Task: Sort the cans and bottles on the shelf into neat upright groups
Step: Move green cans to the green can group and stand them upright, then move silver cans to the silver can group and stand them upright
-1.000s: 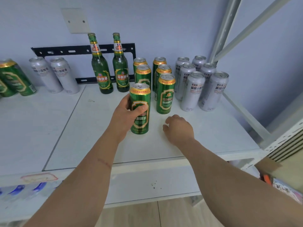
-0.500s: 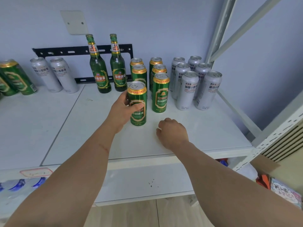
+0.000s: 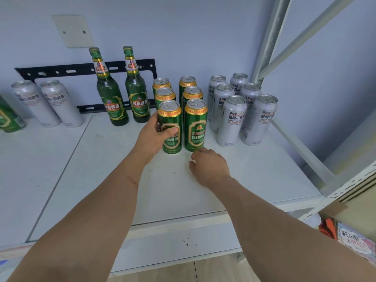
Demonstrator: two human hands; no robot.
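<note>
My left hand is wrapped around an upright green can at the front left of a two-column block of several green cans. My right hand rests on the white shelf just in front of that block, fingers curled, holding nothing. Right of the green cans stand several silver cans in a tight group. Two green bottles stand upright to the left of the block. Two more silver cans stand at the far left, beside a green can.
A black metal bracket runs along the wall behind the bottles. A grey shelf upright and diagonal brace rise at the right. A cardboard box with colourful items sits below the shelf's right end.
My left hand has slid the green can back and to the right until it stands beside the front can of the green block. My right hand moved slightly toward the block.
</note>
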